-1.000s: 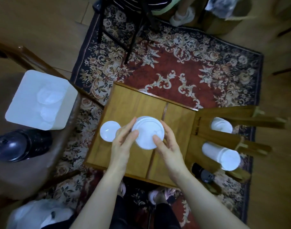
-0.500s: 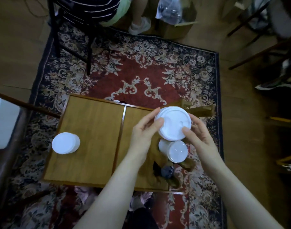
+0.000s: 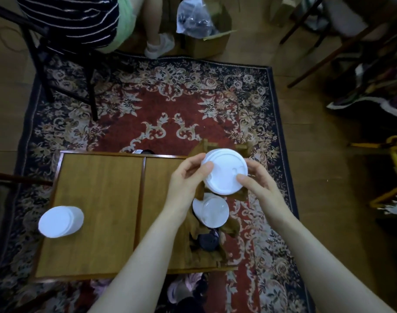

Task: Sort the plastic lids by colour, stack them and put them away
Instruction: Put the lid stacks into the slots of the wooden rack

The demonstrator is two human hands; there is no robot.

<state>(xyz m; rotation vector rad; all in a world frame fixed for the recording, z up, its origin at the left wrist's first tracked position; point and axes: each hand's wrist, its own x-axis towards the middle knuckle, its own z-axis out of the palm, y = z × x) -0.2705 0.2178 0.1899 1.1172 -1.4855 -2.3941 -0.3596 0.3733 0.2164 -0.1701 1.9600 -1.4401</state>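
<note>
Both hands are holding a stack of white plastic lids point(image 3: 224, 173) just past the right end of the wooden counter point(image 3: 98, 213), above a brown wooden rack point(image 3: 215, 249) that is standing against that end. The left hand point(image 3: 188, 177) is curling around the stack's left rim, thumb lying on the top lid; the right hand point(image 3: 258, 184) is gripping the right rim, thumb pressing on the top face. The top lid is round, matte and smooth, with a raised ring near its edge, a curved moulded groove and a small embossed mark near the right thumb that is too small to read. Below the held stack, a second stack of white lids point(image 3: 212, 211) is lying in the rack, its end face glossy and slightly translucent. Under that, a dark round lid stack point(image 3: 207, 239) is sitting in the rack, blurred. At the counter's left edge, a third stack of white lids point(image 3: 61, 221) is lying on its side, overhanging the edge slightly. The counter is a flat rectangular top of brown wood grain, split by a thin seam and framed by a darker raised border. It is standing on a patterned rug point(image 3: 161, 114) with a red centre, cream scrolls and a dark floral border. Beyond the rug, a cardboard box point(image 3: 211, 41) is holding a crinkled clear plastic bag point(image 3: 194, 16), and a person in a striped top point(image 3: 75, 19) is sitting on a black metal chair point(image 3: 39, 62).
</note>
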